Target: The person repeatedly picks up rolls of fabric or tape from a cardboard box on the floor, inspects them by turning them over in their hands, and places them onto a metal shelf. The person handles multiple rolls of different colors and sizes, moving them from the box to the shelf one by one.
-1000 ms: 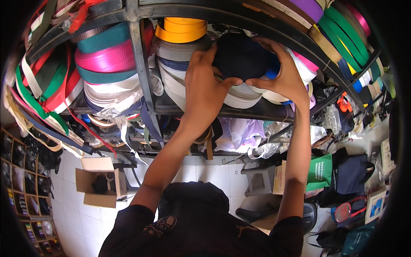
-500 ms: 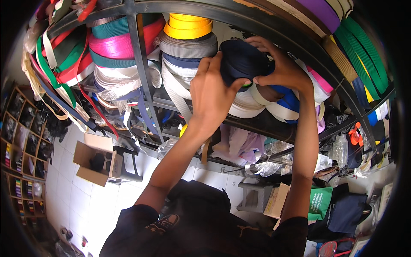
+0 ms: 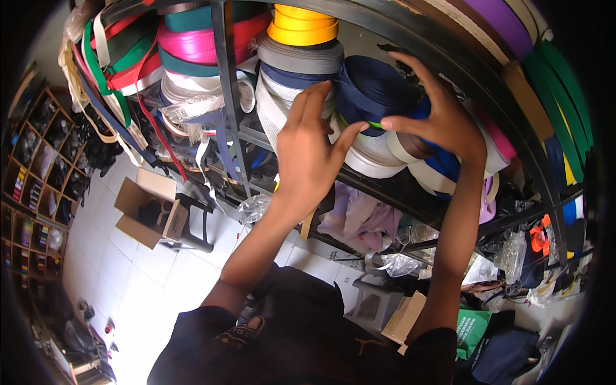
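Observation:
A navy blue roll of webbing [image 3: 374,88] rests on top of a stack on the rack. Beneath it show a thin green band and a white webbing roll [image 3: 372,158]. My left hand [image 3: 310,138] is at the roll's near left side, fingers and thumb spread apart. On the other side my right hand [image 3: 443,125] has its thumb and fingers stretched wide, its thumb near the roll's lower edge. Neither hand grips the roll. Left of it stands another stack, with a yellow roll [image 3: 301,27] above a grey roll [image 3: 300,56].
A black metal rack post [image 3: 226,83] rises left of the stacks, beside pink and green rolls. Green straps [image 3: 558,96] hang at the right. Lilac cloth [image 3: 359,218] lies on a lower level. An open cardboard box [image 3: 151,208] sits on a stool over the tiled floor.
My hands have let go of the navy roll, and their fingers have spread away from it. The view has shifted slightly, so the rack appears farther right.

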A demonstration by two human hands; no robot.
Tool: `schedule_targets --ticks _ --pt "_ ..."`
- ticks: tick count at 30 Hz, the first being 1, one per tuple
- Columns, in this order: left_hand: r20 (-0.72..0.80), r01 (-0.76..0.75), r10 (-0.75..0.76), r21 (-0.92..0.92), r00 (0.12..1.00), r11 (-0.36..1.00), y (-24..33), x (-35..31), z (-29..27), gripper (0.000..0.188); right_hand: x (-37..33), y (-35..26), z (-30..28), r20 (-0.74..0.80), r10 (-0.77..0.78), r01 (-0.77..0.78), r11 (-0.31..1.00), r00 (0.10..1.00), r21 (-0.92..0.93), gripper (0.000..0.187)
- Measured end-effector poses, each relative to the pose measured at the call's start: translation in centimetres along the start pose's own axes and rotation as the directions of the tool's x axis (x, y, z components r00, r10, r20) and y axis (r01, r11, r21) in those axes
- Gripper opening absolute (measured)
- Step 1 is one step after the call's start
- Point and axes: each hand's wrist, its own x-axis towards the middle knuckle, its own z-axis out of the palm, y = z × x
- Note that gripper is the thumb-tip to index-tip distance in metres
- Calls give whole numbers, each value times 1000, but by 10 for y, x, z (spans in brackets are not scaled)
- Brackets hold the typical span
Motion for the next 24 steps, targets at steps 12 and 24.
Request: schedule_targets --ticks 12,24 --pt "144 659 -695 230 705 716 -161 -168 -152 32 -74 -93 145 31 -289 162 618 957 769 19" --pt "-84 816 -869 398 487 419 -408 -285 -348 18 4 -213 419 810 33 -608 678 586 413 26"
